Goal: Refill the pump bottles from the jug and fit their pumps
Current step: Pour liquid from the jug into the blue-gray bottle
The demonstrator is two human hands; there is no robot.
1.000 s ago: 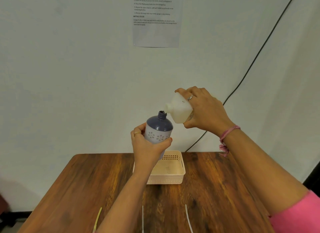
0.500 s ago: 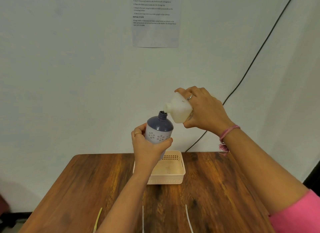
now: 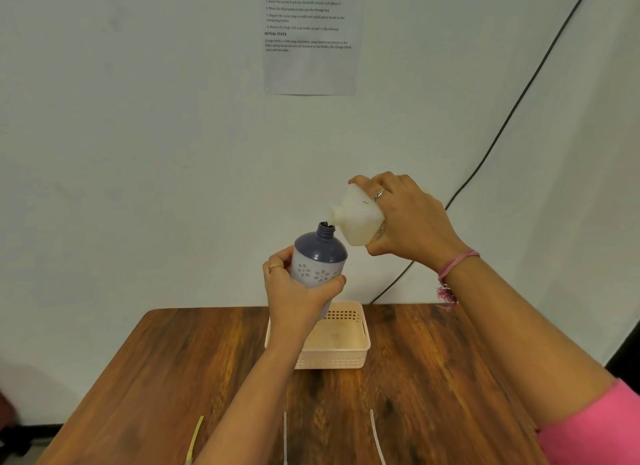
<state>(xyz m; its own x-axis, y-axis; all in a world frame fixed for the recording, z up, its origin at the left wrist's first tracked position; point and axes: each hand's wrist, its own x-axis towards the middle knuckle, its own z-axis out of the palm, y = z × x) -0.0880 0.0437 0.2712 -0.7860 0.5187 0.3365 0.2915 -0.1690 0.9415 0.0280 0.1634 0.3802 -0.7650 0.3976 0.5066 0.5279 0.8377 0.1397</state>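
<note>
Above the basket (image 3: pixel 332 355), our left hand (image 3: pixel 294 291) wrapped its fingers closed around the purple pump bottle (image 3: pixel 318 256), keeping it upright. Our right hand (image 3: pixel 408 218) gripped the tilted jug (image 3: pixel 356 218), spout at the bottle's mouth, evidently for pouring.

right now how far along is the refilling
Early on. Done: the purple bottle is open and lifted in the left hand. In hand: the right hand tips the jug, spout at the bottle's mouth; no stream can be made out. Left: no pump is fitted, the basket shows no bottles, and three thin tubes, one being, lie on the table.
</note>
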